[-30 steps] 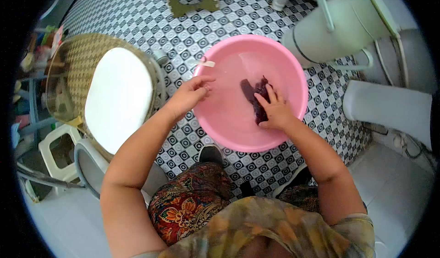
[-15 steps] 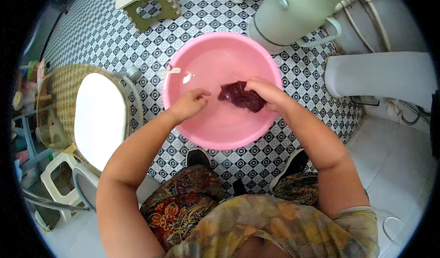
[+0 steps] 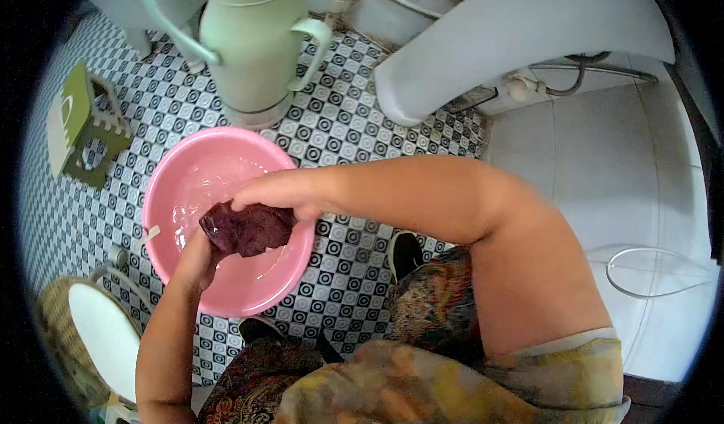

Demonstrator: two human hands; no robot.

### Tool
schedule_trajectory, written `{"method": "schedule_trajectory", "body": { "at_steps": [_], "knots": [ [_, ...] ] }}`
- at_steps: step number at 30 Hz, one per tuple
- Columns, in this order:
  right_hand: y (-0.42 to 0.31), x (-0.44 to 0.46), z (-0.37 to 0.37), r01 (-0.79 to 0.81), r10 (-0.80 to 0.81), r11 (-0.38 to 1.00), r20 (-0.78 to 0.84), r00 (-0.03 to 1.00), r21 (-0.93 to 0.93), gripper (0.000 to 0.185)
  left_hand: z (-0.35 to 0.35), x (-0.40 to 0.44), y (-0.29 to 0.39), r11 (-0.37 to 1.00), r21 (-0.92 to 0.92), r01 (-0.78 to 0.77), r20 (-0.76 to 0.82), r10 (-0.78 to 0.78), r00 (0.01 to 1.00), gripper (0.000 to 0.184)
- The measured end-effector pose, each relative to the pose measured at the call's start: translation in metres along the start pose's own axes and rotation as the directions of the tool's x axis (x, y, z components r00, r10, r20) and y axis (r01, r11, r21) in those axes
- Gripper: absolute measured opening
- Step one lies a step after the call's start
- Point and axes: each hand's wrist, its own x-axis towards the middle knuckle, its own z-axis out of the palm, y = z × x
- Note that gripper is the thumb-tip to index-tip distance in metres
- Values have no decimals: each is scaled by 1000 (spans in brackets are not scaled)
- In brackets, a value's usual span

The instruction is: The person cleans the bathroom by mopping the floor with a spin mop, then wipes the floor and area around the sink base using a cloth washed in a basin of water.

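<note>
A pink basin (image 3: 260,297) with water in it stands on the patterned floor. Over it, a wet dark purple cloth (image 3: 253,229) is bunched between my two hands. My right hand (image 3: 280,192) grips the cloth from above and the right, thumb on top. My left hand (image 3: 197,260) is closed round the cloth's lower left end, its fingers partly hidden beneath the fabric. A small white tag or strip (image 3: 151,235) lies at the basin's left rim.
A pale green thermos jug (image 3: 253,55) stands just behind the basin. Left are a green folding stool (image 3: 94,134) and a white-lidded toilet (image 3: 102,333). A white pedestal (image 3: 452,47) rises at the upper right. My shoes (image 3: 406,254) are on the floor near the basin.
The view has swung to the right, so the basin appears further left. My right hand has gathered up the cloth, and my left hand has come from empty to hold it too.
</note>
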Motion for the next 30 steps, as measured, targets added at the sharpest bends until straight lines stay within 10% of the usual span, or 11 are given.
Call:
{"method": "schedule_trajectory", "body": {
  "at_steps": [7,9,16,19,21,26,30],
  "knots": [
    [38,-98,-79,224,-224,975,-32,974,-4,37,7,-6,0,882,471,-30,-45,58,997,43],
    [58,-140,-98,253,-245,967,-257,935,-3,43,-2,-9,-10,840,542,27,-108,37,993,33],
    [170,-196,-210,464,-372,879,-768,521,-111,45,-17,-26,-30,821,551,145,-241,-10,970,24],
    [210,-185,-261,326,-439,883,-840,319,-338,51,-10,-25,-32,809,566,159,-265,-3,964,22],
    [232,-171,-294,-241,-611,696,-735,295,-676,60,-15,-19,-40,783,602,154,-244,-3,970,23],
    [264,-140,-318,-422,-672,552,-684,286,-719,87,-3,-12,-45,759,635,146,-240,14,971,22],
    [250,-135,-334,-370,-694,575,-674,251,-730,62,-7,-11,-58,728,671,136,-219,19,975,22]
  ]
}}
